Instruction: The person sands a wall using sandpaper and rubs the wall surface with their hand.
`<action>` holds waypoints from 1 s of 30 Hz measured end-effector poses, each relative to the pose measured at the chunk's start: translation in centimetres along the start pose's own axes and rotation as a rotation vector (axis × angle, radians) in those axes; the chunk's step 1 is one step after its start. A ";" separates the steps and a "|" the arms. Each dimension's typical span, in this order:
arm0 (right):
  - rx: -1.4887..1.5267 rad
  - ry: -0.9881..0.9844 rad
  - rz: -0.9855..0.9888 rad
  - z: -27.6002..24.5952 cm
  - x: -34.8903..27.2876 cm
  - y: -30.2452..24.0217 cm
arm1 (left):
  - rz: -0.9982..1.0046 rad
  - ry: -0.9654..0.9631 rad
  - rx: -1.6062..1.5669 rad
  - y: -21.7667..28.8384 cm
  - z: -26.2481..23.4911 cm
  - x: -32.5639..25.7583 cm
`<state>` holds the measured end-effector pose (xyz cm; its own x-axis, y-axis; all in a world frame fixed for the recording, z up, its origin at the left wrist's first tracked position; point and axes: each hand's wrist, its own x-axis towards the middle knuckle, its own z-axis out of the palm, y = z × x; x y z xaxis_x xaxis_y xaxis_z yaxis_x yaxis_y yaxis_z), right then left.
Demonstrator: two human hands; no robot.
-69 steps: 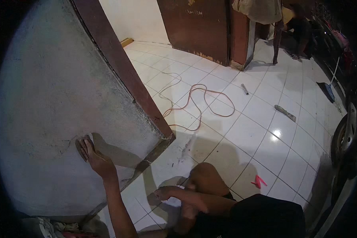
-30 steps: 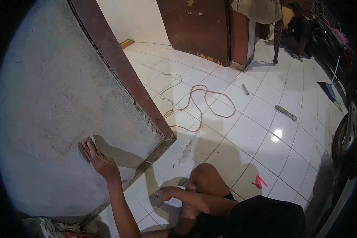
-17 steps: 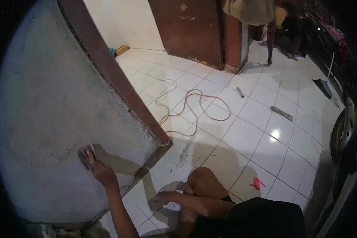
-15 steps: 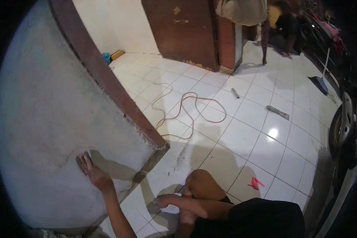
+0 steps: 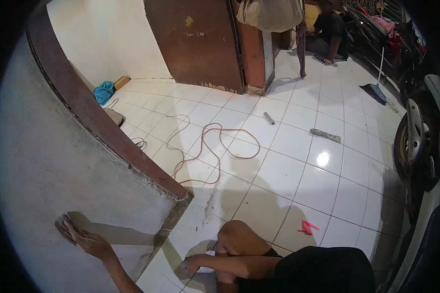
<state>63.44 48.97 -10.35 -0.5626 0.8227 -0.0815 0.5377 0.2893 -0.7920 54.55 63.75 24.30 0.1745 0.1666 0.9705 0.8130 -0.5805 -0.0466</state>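
- Your left hand (image 5: 89, 242) lies against the grey wall (image 5: 85, 166), fingers nearly straight and close together over a dark pad (image 5: 61, 224); you have it pinned between fingers and plaster, though your thumb's grip is hidden.
- The dark pad sits low on the wall, left of the brown door frame (image 5: 102, 132), its edge showing past your fingertips.
- It looks thin and light, probably fairly stiff; its contact face is hidden. Dust could make it slippery, so hold it across the back with all fingers spread evenly, rather than pinching one edge.
- Your right hand (image 5: 190, 265) hangs by your bent knee (image 5: 239, 234), fingers seemingly curled; you cannot tell whether it holds anything.
- A scraper (image 5: 325, 136) and an orange cord (image 5: 258, 146) lie apart on the tiled floor (image 5: 278, 171).
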 end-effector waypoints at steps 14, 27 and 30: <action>-0.021 -0.133 0.047 -2.3 -2.7 -3.1 | 0.319 -0.115 0.126 -1.1 -2.4 1.4; 0.064 -0.138 0.050 -1.0 -5.3 -2.4 | -0.066 -0.084 -0.020 -2.6 -1.1 -2.2; 0.069 -0.129 0.051 -1.0 -5.5 -2.3 | -0.003 -0.124 0.065 -2.8 -1.8 -4.1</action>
<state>65.94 44.23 -7.46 -0.6139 0.7646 -0.1965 0.5257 0.2102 -0.8243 50.59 63.23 20.87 0.2358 0.2682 0.9341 0.8473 -0.5275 -0.0625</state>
